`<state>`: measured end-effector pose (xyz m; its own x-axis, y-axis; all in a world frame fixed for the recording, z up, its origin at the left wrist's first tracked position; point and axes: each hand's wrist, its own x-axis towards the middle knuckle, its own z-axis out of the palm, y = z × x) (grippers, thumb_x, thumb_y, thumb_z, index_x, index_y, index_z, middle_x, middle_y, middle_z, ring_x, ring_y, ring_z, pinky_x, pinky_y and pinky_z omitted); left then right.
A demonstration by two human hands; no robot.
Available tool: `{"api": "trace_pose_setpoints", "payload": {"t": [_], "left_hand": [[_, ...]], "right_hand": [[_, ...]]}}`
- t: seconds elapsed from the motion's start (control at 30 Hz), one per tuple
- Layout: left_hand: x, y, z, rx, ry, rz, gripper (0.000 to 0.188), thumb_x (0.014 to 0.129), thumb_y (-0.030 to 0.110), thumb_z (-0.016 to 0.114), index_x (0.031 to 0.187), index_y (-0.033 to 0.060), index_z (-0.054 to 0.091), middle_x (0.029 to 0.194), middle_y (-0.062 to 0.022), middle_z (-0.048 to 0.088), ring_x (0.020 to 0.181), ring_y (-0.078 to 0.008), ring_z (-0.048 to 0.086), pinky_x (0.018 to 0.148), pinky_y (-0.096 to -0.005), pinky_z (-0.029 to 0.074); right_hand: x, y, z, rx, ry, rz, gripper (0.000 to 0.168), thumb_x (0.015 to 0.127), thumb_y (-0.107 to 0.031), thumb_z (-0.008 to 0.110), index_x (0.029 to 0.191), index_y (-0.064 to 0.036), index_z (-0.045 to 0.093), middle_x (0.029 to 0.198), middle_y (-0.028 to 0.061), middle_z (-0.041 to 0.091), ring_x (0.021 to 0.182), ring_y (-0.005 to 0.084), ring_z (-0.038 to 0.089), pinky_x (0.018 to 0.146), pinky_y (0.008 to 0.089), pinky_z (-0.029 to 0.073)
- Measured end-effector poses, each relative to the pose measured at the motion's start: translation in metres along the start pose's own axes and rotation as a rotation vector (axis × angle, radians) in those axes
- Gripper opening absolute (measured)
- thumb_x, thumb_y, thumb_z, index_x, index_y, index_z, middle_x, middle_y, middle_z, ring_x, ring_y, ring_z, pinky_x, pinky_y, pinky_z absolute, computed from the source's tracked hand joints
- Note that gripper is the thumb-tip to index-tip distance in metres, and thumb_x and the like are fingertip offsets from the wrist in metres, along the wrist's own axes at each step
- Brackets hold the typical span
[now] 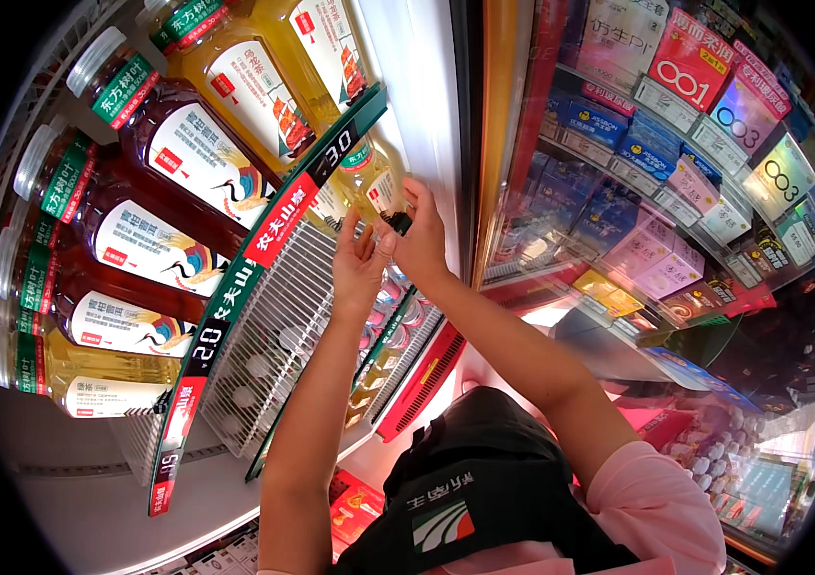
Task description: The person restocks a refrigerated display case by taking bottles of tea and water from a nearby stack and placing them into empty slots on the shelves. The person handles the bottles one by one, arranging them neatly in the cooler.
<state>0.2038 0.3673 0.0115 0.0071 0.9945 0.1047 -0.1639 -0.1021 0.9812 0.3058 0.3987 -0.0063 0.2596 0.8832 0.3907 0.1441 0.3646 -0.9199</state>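
Both hands reach into a drinks cooler, below the upper shelf's price strip (285,223). My right hand (418,233) is raised beside a small bottle of yellow tea (376,183), its fingers curled near the bottle's lower end. Against it, with the fingertips close together, is my left hand (363,262), palm turned up. A small dark thing (398,221) lies between the hands; what it is, and whether either hand grips it, I cannot tell. Large bottles of dark red tea (195,165) and amber tea (249,93) stand on the upper shelf.
A wire shelf (271,316) runs under the price strip, with more bottles (386,338) on a lower level. The cooler's door frame (497,144) stands to the right. Beyond it are racks of small boxes (648,151) behind a transparent surface. A red vent grille (425,381) edges the cooler's base.
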Motion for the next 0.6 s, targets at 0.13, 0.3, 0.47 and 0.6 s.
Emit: {"api": "trace_pose_setpoints", "payload": {"t": [0.13,0.3,0.47,0.6], "left_hand": [[0.008,-0.010,-0.005,0.050,-0.024,0.024,0.083,0.084,0.014,0.070,0.145,-0.0023,0.016,0.136,-0.0207,0.041,0.129,-0.0290,0.040,0.102,-0.0355,0.040],[0.009,-0.008,-0.004,0.011,-0.087,-0.054,0.077,0.087,0.015,0.067,0.145,-0.0013,0.019,0.137,-0.0188,0.040,0.123,-0.0222,0.045,0.096,-0.0302,0.045],[-0.010,0.016,0.007,0.093,0.011,0.074,0.067,0.091,0.018,0.061,0.143,-0.0027,0.025,0.138,-0.0156,0.040,0.120,-0.0198,0.047,0.095,-0.0300,0.045],[-0.052,0.061,0.013,0.031,0.042,0.174,0.057,0.096,0.023,0.054,0.140,-0.0025,0.030,0.137,-0.0130,0.042,0.118,-0.0182,0.048,0.097,-0.0299,0.041]], "right_hand": [[-0.019,0.002,-0.004,0.135,0.025,0.025,0.053,0.080,-0.007,0.067,0.126,-0.001,0.041,0.123,0.0187,0.052,0.113,0.0291,0.055,0.091,0.0377,0.047],[-0.029,-0.008,-0.007,0.385,0.006,0.166,0.046,0.083,-0.002,0.062,0.125,-0.001,0.042,0.123,0.0163,0.052,0.106,0.0239,0.060,0.082,0.0319,0.052],[-0.039,-0.034,-0.008,0.532,0.008,0.193,0.040,0.086,0.000,0.060,0.122,-0.002,0.043,0.122,0.0132,0.053,0.102,0.0190,0.060,0.078,0.0275,0.053],[-0.054,-0.082,-0.007,0.658,-0.059,0.114,0.039,0.087,0.003,0.057,0.122,-0.004,0.043,0.118,0.0105,0.054,0.100,0.0147,0.058,0.080,0.0248,0.051]]}}
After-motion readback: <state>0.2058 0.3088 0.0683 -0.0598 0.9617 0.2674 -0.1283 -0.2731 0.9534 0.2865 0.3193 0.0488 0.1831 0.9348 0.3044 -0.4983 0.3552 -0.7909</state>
